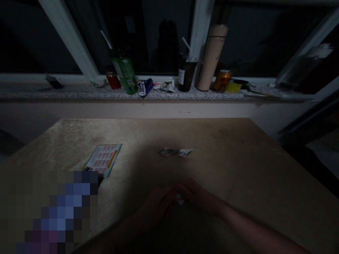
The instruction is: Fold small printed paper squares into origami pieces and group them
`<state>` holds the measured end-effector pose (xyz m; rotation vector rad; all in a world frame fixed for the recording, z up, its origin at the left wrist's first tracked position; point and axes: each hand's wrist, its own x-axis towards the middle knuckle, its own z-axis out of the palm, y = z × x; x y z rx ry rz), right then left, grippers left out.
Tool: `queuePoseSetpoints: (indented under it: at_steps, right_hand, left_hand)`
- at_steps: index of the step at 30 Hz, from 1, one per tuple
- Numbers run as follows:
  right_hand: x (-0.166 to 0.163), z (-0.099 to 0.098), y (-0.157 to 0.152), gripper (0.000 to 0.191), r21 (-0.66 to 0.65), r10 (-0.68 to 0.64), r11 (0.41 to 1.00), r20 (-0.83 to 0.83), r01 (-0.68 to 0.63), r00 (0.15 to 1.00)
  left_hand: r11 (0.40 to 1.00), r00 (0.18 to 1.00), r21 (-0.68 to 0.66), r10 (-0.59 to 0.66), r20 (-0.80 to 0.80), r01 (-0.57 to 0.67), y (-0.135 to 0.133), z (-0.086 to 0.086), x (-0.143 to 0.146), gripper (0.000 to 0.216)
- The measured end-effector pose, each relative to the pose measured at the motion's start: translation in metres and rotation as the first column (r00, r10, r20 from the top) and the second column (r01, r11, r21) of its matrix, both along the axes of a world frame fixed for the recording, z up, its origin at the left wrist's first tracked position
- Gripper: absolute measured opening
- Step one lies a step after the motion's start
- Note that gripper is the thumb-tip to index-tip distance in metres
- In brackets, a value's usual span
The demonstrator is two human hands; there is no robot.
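Observation:
In dim light my left hand (156, 206) and my right hand (197, 195) meet over the near part of a beige table (238, 169). Their fingers are closed together on a small piece of folded printed paper (180, 200), most of it hidden between them. Farther out on the table lie two small folded paper shapes (176, 152), side by side and touching. A printed leaflet (103, 159) lies flat to the left of the hands.
A stone window sill (79, 92) behind the table carries a green bottle (124, 72), a red jar (113, 80), a dark cup with a straw (186, 74), a tall beige tumbler (212, 58), an orange can (222, 80) and wrappers. A blurred patch covers the lower left.

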<state>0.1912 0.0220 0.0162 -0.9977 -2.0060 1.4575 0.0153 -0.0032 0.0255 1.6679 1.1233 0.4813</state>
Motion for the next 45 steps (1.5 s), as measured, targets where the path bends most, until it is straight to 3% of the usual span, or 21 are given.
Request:
queuePoseSetpoints:
  at_steps: [3,9,14,17,22,26,35,45]
  right_hand:
    - [0.0,-0.001,-0.001,0.048,-0.033,-0.004,0.999,-0.079,0.001,0.997]
    - [-0.002,0.006,-0.005,0.04,-0.05,0.006,0.999,-0.047,-0.009,0.999]
    - [-0.001,0.008,-0.005,0.04,-0.022,0.115,0.993,-0.143,-0.119,0.983]
    - [0.0,0.004,-0.005,0.036,-0.015,0.144,0.989,-0.098,-0.147,0.985]
    - [-0.002,-0.001,-0.008,0.032,-0.048,0.102,0.993,-0.109,-0.107,0.989]
    - [-0.004,0.0,-0.007,0.029,-0.043,0.132,0.989,-0.181,-0.142,0.975]
    - [-0.003,-0.002,-0.002,0.038,-0.095,0.068,0.992,-0.196,-0.088,0.978]
    - [-0.002,0.001,-0.005,0.041,-0.098,0.156,0.98,-0.163,-0.173,0.974]
  left_hand:
    - [0.999,0.998,-0.017,0.047,0.049,-0.046,0.001,-0.003,0.0,0.042]
    - [0.991,0.992,0.079,0.098,0.078,-0.104,0.003,-0.003,-0.002,0.041]
    - [0.982,0.98,0.037,0.181,0.082,-0.185,0.001,-0.001,-0.001,0.04]
    - [0.964,0.971,0.113,0.238,0.031,-0.24,0.001,-0.002,-0.001,0.035]
    - [0.966,0.983,0.188,0.184,-0.007,-0.179,0.001,-0.002,0.0,0.035]
    - [0.934,0.958,0.225,0.288,-0.007,-0.279,0.0,0.0,0.0,0.029]
    - [0.934,0.925,0.056,0.34,0.171,-0.354,0.003,-0.001,0.001,0.018]
    - [0.949,0.91,-0.095,0.315,0.27,-0.3,0.002,-0.004,-0.002,0.019]
